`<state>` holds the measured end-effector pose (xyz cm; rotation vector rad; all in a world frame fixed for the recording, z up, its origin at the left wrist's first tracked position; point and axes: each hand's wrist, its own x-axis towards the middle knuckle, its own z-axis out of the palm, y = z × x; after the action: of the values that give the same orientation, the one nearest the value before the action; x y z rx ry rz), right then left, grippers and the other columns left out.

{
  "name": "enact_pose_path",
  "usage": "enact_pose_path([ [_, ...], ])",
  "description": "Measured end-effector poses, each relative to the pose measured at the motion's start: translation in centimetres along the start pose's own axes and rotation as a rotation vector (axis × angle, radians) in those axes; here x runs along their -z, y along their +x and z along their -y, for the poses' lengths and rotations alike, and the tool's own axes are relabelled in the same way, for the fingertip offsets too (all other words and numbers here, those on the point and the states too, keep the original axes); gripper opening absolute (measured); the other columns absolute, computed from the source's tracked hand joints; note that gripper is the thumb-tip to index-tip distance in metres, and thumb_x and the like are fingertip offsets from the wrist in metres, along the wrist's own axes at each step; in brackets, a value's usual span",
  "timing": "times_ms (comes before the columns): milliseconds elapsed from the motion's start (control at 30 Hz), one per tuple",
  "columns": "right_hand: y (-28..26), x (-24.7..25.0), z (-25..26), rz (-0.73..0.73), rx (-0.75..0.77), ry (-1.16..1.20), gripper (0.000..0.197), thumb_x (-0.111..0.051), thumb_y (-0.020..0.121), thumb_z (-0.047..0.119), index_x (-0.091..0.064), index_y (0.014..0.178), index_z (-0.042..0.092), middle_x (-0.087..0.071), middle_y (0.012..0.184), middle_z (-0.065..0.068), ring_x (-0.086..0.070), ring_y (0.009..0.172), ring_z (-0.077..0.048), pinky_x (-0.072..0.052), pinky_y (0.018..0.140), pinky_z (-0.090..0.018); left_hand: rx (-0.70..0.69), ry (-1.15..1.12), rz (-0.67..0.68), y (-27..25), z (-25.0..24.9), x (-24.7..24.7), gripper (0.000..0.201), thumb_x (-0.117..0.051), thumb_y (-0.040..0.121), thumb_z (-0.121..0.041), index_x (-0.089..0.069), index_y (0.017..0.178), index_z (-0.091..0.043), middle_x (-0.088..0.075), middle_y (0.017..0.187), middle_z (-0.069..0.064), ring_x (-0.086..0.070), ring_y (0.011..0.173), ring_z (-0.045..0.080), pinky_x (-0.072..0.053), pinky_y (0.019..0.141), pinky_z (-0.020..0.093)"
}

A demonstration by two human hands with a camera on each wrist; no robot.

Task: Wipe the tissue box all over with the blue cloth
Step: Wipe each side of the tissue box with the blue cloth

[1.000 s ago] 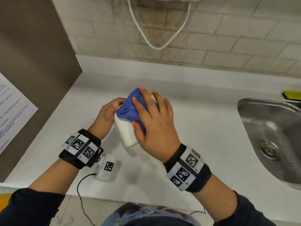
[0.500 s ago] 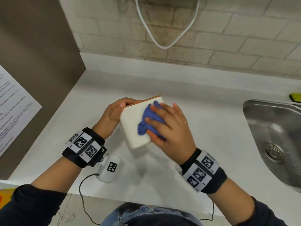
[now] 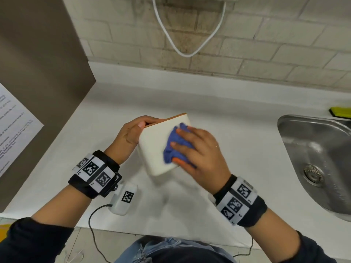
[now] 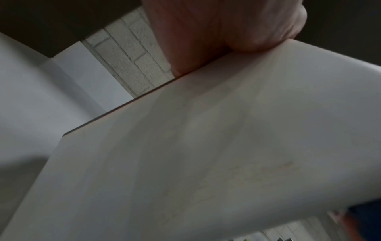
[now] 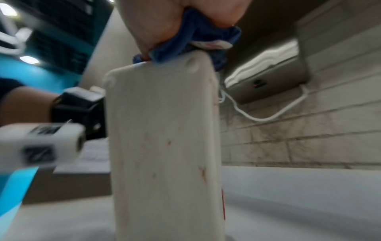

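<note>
A white tissue box [image 3: 154, 149] with an orange-brown far edge is held tilted just above the counter. My left hand [image 3: 133, 135] grips its far left edge, fingers curled over the rim. The bunched blue cloth [image 3: 173, 149] lies on the box's broad upward face, pinned there under my right hand [image 3: 199, 150], whose fingers and thumb hold it. The left wrist view is filled by the box's side [image 4: 206, 154], with my fingers [image 4: 216, 32] at its top edge. From the right wrist, the narrow end of the box [image 5: 164, 146] stands under the cloth [image 5: 185, 44].
A steel sink [image 3: 284, 122] is set into the white counter [image 3: 237, 114] at the right, with a yellow-green sponge [image 3: 340, 112] behind it. A brown panel bearing a printed sheet [image 3: 15, 126] walls off the left. A white cable [image 3: 190, 52] loops on the brick wall.
The cloth and my right hand have slid from the box's far top corner down across its broad face toward the near right. The box has turned to show that face.
</note>
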<state>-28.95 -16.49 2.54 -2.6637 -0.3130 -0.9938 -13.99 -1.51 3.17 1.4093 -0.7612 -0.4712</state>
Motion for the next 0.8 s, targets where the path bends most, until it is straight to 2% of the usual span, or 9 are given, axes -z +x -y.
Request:
enact_pose_path([
  [133,2.2,-0.3,0.5,-0.071,-0.356,0.061,0.035,-0.051,0.092,0.030,-0.064,0.114,0.006,-0.058,0.125,-0.018,-0.055,0.109,-0.033,-0.044,0.095,-0.045,0.012,0.068,0.002,0.3,0.1,-0.1,0.026,-0.048,0.073,-0.066,-0.068,0.083,-0.053,-0.069,0.086,-0.035,-0.063,0.081,-0.012,-0.047,0.072,0.007],
  [233,3.2,-1.2,1.8,-0.059,-0.461,0.040,0.040,-0.046,0.093,0.031,-0.056,0.123,0.006,-0.056,0.126,-0.018,-0.056,0.105,-0.033,-0.045,0.091,-0.046,-0.018,0.103,-0.018,-0.1,-0.3,-0.3,0.033,-0.045,0.075,-0.071,-0.067,0.088,-0.051,-0.069,0.091,-0.034,-0.063,0.085,-0.010,-0.046,0.074,0.007],
  [300,3.3,-1.1,1.9,-0.071,-0.502,0.024,0.046,-0.043,0.094,0.035,-0.052,0.127,0.005,-0.060,0.115,-0.019,-0.058,0.096,-0.033,-0.049,0.084,-0.045,-0.024,0.125,-0.028,-0.7,-0.5,-0.5,0.028,-0.039,0.083,-0.056,-0.066,0.090,-0.050,-0.068,0.094,-0.033,-0.062,0.088,-0.010,-0.045,0.075,0.007],
  [467,2.7,-0.3,1.4,-0.104,-0.557,0.009,0.052,-0.036,0.092,0.042,-0.056,0.125,0.008,-0.063,0.081,-0.013,-0.058,0.071,-0.028,-0.050,0.065,-0.035,0.031,0.160,-0.094,-0.7,-0.3,-0.7,0.045,-0.034,0.097,-0.007,-0.065,0.088,-0.037,-0.069,0.087,-0.033,-0.061,0.083,-0.012,-0.045,0.070,0.005],
  [533,1.4,0.5,1.5,-0.076,-0.524,-0.020,0.049,-0.036,0.093,0.042,-0.058,0.123,0.009,-0.061,0.072,-0.010,-0.056,0.063,-0.024,-0.047,0.058,-0.030,0.040,0.174,-0.097,-0.7,-0.4,-0.8,0.052,-0.032,0.097,-0.001,-0.067,0.085,-0.037,-0.070,0.086,-0.031,-0.062,0.082,-0.011,-0.045,0.069,0.005],
  [633,-1.4,2.1,1.6,0.005,-0.447,-0.025,0.045,-0.036,0.095,0.040,-0.059,0.120,0.010,-0.059,0.066,-0.007,-0.052,0.058,-0.021,-0.044,0.054,-0.029,0.030,0.180,-0.071,-0.9,-0.8,-0.7,0.058,-0.030,0.099,-0.006,-0.070,0.083,-0.044,-0.070,0.088,-0.031,-0.063,0.084,-0.009,-0.047,0.071,0.008],
  [667,-2.4,2.6,1.4,0.058,-0.417,-0.028,0.044,-0.036,0.096,0.040,-0.060,0.119,0.012,-0.057,0.065,-0.005,-0.051,0.058,-0.021,-0.045,0.055,-0.031,0.008,0.197,-0.054,-1.1,-0.9,-0.7,0.052,-0.030,0.099,-0.016,-0.069,0.085,-0.047,-0.070,0.092,-0.031,-0.063,0.088,-0.009,-0.047,0.073,0.008],
  [733,-4.2,3.8,0.6,0.170,-0.356,-0.097,0.039,-0.037,0.096,0.039,-0.063,0.112,0.015,-0.056,0.067,-0.003,-0.049,0.058,-0.021,-0.045,0.057,-0.034,-0.043,0.188,0.017,-1.5,-1.3,-0.7,0.032,-0.033,0.094,-0.047,-0.065,0.095,-0.047,-0.068,0.101,-0.030,-0.061,0.095,-0.007,-0.047,0.079,0.010],
  [800,-5.8,4.8,-0.5,0.219,-0.323,-0.202,0.035,-0.040,0.096,0.036,-0.064,0.107,0.013,-0.060,0.074,-0.005,-0.052,0.065,-0.024,-0.045,0.063,-0.035,-0.069,0.195,0.127,-1.8,-1.4,-0.6,0.044,-0.042,0.077,-0.073,-0.060,0.105,-0.045,-0.065,0.109,-0.028,-0.059,0.103,-0.001,-0.047,0.086,0.017],
])
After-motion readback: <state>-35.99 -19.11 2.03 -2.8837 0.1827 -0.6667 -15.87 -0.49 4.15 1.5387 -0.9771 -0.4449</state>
